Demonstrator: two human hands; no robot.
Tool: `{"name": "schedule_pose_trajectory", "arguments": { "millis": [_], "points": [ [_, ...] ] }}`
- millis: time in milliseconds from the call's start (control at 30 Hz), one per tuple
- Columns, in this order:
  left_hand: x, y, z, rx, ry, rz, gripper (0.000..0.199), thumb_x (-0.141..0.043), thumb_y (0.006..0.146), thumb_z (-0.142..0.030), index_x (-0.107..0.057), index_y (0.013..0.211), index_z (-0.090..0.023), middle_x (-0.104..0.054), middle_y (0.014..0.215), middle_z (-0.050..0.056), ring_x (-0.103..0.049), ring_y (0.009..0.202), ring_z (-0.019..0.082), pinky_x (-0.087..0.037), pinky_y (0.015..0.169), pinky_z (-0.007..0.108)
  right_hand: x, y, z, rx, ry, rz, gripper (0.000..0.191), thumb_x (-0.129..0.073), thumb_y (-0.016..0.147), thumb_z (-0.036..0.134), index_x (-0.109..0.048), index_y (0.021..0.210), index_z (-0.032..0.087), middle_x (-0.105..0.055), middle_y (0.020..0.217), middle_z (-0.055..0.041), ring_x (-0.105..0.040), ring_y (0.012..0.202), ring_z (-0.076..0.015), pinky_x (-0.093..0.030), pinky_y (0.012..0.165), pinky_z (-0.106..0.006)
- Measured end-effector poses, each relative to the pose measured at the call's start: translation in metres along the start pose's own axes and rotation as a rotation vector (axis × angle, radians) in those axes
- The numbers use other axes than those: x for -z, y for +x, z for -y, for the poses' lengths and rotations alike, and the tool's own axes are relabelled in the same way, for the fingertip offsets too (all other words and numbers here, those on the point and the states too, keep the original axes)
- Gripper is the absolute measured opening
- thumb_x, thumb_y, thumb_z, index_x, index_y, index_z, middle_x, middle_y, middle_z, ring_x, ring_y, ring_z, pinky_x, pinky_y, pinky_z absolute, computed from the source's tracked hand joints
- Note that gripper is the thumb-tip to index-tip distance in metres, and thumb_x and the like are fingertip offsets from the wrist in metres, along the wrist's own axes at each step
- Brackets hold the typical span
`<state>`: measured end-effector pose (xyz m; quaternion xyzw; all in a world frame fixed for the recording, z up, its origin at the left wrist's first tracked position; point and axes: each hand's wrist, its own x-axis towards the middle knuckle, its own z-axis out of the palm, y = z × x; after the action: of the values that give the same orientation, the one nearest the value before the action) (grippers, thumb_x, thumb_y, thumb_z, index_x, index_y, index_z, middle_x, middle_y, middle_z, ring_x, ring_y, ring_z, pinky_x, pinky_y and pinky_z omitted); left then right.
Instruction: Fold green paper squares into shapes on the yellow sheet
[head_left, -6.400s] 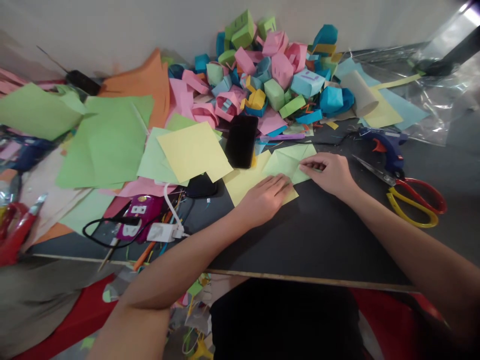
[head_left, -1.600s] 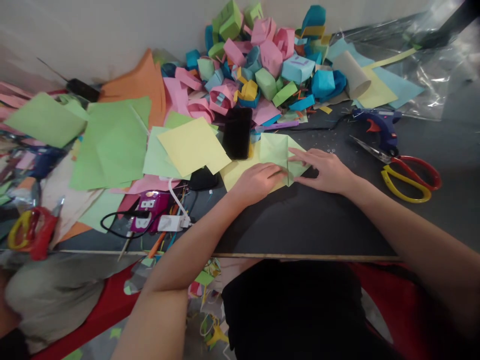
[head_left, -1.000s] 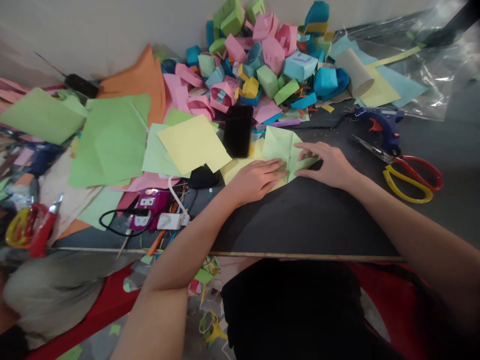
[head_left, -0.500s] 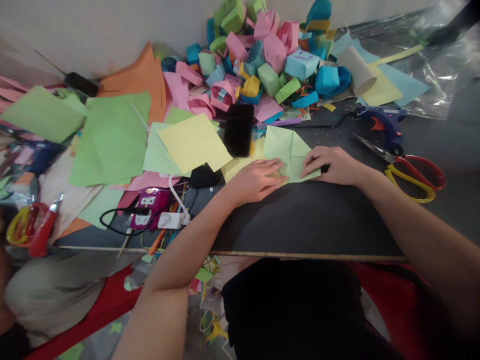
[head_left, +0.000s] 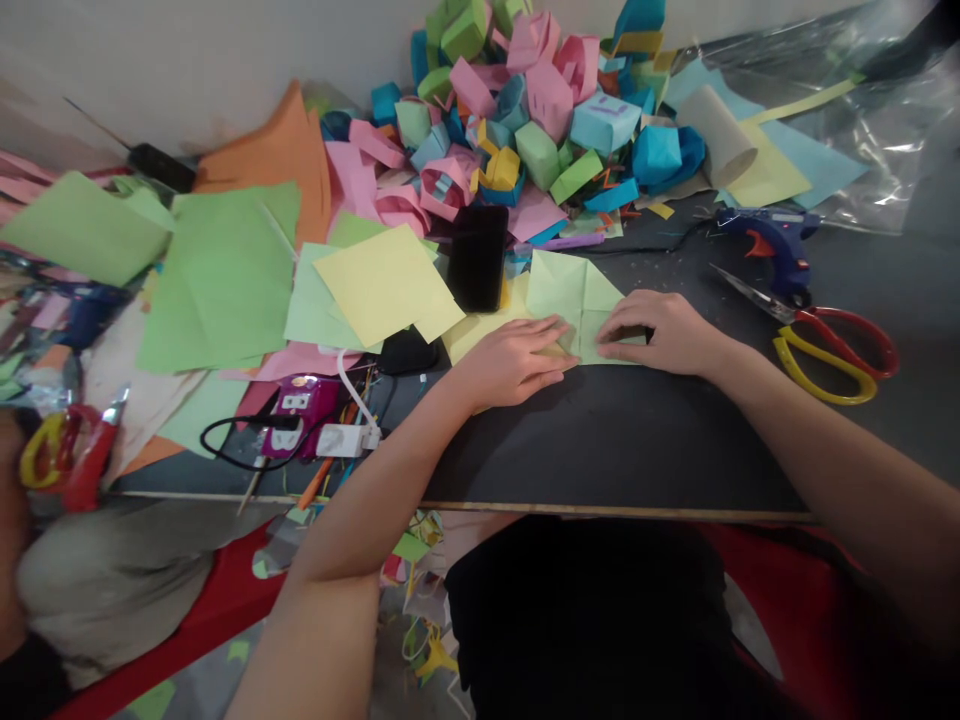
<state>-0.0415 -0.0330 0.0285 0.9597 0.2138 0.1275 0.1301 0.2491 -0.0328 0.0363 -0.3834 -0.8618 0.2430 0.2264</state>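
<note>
A creased sheet of light green paper (head_left: 556,285) lies on the dark table, with fold lines crossing its middle. Over its left part and the pale yellow paper (head_left: 466,340) beside it, my left hand (head_left: 517,362) rests flat, fingers stretched toward the right. My right hand (head_left: 660,332) is at the green sheet's lower right, its fingers bent and its thumb and fingertips close together on the paper. That hand hides the sheet's right corner. Just behind the papers lies a black phone (head_left: 478,260).
Folded paper pieces (head_left: 536,100) are heaped at the back. On the right lie scissors (head_left: 821,345) and a blue glue gun (head_left: 776,240). Coloured sheets (head_left: 221,275), a purple power strip (head_left: 304,415) and a red cutter (head_left: 91,455) are on the left. Another person's leg shows lower left.
My right fingertips have shifted slightly left over the green sheet, and its lower right corner is now more covered. My left hand stays in place. The view has shifted a little.
</note>
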Motion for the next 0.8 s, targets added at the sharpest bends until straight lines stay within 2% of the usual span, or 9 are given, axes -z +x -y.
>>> {"name": "schedule_pose_trajectory", "arguments": {
  "millis": [133, 233, 333, 467, 633, 800],
  "points": [
    [0.000, 0.000, -0.002, 0.010, -0.001, 0.002, 0.035, -0.058, 0.104, -0.034, -0.072, 0.135, -0.025, -0.059, 0.154, 0.013, -0.052, 0.149, 0.030, -0.049, 0.118, 0.053, -0.004, 0.001, 0.002, -0.005, -0.074, 0.021, 0.043, -0.070, 0.090, 0.057, -0.081, 0.116, 0.025, -0.076, 0.084, -0.0065, -0.068, 0.084, -0.0254, -0.052, 0.083, -0.040],
    [0.002, 0.001, -0.005, 0.010, 0.039, -0.002, 0.037, -0.057, 0.105, -0.037, -0.071, 0.137, -0.024, -0.059, 0.154, 0.014, -0.054, 0.147, 0.031, -0.051, 0.116, 0.052, -0.003, -0.002, -0.001, -0.012, -0.131, 0.019, 0.052, -0.073, 0.087, 0.060, -0.078, 0.125, 0.025, -0.077, 0.094, -0.0090, -0.068, 0.093, -0.0286, -0.053, 0.087, -0.043],
    [0.002, 0.002, -0.010, -0.006, 0.066, -0.029, 0.042, -0.055, 0.106, -0.040, -0.068, 0.140, -0.019, -0.066, 0.146, 0.015, -0.063, 0.138, 0.029, -0.055, 0.111, 0.047, -0.003, -0.004, -0.002, -0.034, -0.160, -0.057, 0.045, -0.070, 0.090, 0.056, -0.080, 0.122, 0.026, -0.077, 0.108, -0.0110, -0.067, 0.103, -0.0310, -0.053, 0.092, -0.047],
    [-0.003, 0.003, -0.017, 0.025, 0.094, -0.085, 0.040, -0.048, 0.108, -0.036, -0.070, 0.135, -0.015, -0.074, 0.134, 0.013, -0.070, 0.124, 0.025, -0.058, 0.105, 0.043, -0.006, -0.003, -0.003, -0.043, -0.152, -0.109, 0.033, -0.068, 0.093, 0.049, -0.082, 0.116, 0.030, -0.076, 0.112, -0.0089, -0.067, 0.106, -0.0306, -0.054, 0.097, -0.049],
    [-0.010, 0.004, -0.016, 0.037, 0.084, -0.104, 0.040, -0.046, 0.109, -0.029, -0.068, 0.138, -0.015, -0.068, 0.144, 0.013, -0.062, 0.139, 0.024, -0.054, 0.115, 0.044, -0.007, -0.002, -0.005, -0.023, -0.162, -0.090, 0.034, -0.070, 0.092, 0.048, -0.082, 0.118, 0.028, -0.074, 0.115, -0.0106, -0.065, 0.108, -0.0315, -0.054, 0.098, -0.051],
    [-0.011, 0.003, -0.016, 0.052, 0.052, -0.079, 0.047, -0.047, 0.108, -0.036, -0.060, 0.147, -0.013, -0.063, 0.149, 0.015, -0.056, 0.145, 0.025, -0.051, 0.119, 0.046, -0.005, -0.002, -0.004, -0.029, -0.147, -0.069, 0.034, -0.069, 0.093, 0.047, -0.081, 0.118, 0.028, -0.073, 0.115, -0.0114, -0.065, 0.108, -0.0320, -0.054, 0.098, -0.052]
  ]
}}
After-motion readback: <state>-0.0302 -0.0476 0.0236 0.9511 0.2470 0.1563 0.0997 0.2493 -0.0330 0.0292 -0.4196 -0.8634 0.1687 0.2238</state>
